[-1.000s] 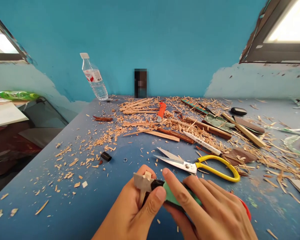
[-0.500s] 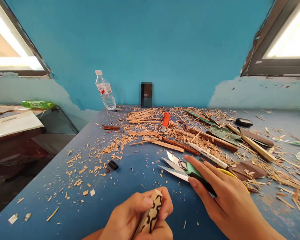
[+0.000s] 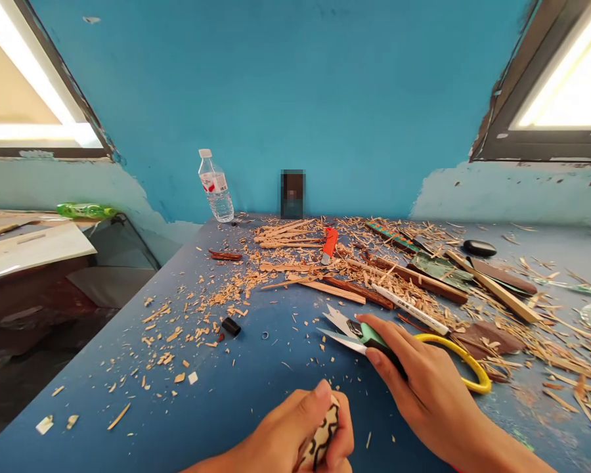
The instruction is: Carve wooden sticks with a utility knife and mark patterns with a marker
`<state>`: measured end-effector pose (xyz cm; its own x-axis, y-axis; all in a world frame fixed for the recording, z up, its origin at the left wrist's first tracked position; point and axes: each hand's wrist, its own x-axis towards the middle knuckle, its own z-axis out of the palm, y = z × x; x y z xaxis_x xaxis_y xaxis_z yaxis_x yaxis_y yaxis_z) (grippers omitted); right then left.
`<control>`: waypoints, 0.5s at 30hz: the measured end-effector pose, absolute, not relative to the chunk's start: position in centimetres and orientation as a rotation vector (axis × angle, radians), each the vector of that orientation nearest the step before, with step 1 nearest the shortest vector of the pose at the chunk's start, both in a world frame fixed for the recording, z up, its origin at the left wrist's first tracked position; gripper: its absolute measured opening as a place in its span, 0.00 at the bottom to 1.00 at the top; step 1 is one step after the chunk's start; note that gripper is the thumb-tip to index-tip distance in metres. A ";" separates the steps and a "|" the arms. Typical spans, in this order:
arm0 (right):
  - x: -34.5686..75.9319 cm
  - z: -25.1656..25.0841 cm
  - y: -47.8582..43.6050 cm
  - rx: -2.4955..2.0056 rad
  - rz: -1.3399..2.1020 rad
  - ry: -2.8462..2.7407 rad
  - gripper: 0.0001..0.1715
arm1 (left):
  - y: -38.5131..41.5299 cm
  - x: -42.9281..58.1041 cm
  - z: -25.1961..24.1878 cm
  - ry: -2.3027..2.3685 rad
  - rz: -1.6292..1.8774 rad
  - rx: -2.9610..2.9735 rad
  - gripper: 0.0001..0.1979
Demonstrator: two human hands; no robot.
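My left hand (image 3: 305,430) is closed around a wooden stick (image 3: 325,433) marked with wavy black lines. Its thumb lies along the top, and the lower part is hidden in the palm. To the right, my right hand (image 3: 418,374) grips a pair of shears (image 3: 369,334) with a green and black handle, fingers on top and thumb at the near side. The silver blades point left, parted and low over the blue table (image 3: 276,361). Beyond this hand shows a yellow loop (image 3: 475,364); whether it belongs to the shears is hidden.
Wood shavings cover much of the table, among several sticks (image 3: 285,233). A red-orange utility knife (image 3: 329,244), a white marker (image 3: 411,309) and a black cap (image 3: 231,326) lie beyond my hands. A plastic bottle (image 3: 217,190) stands at the back left; a dark oval object (image 3: 479,247) lies back right.
The view has shifted slightly. My left hand has moved right and covers more of the marked stick. My right hand has shifted left with the shears, and more of the yellow loop shows.
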<state>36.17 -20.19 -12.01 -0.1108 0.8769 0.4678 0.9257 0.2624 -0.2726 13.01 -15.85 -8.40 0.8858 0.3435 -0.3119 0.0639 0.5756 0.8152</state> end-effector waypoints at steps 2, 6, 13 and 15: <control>36.2 -12.1 -20.3 -1.594 -0.118 -2.030 0.21 | -15.9 13.1 -8.7 0.398 0.166 0.927 0.33; 36.3 -11.9 -20.5 -1.543 -0.139 -2.059 0.21 | -15.8 13.1 -9.4 0.454 0.245 0.783 0.29; 37.2 -12.0 -20.9 -1.484 -0.337 -2.046 0.23 | -15.7 13.2 -10.0 0.448 0.269 0.934 0.33; 37.5 -12.1 -21.2 -1.493 -0.357 -2.017 0.23 | -15.9 13.1 -9.8 0.532 0.290 0.980 0.33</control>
<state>37.50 -21.20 -12.14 -0.1897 0.7735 0.6048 0.9342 0.3318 -0.1313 13.10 -15.88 -9.83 0.8358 0.4633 -0.2946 0.0028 0.5330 0.8461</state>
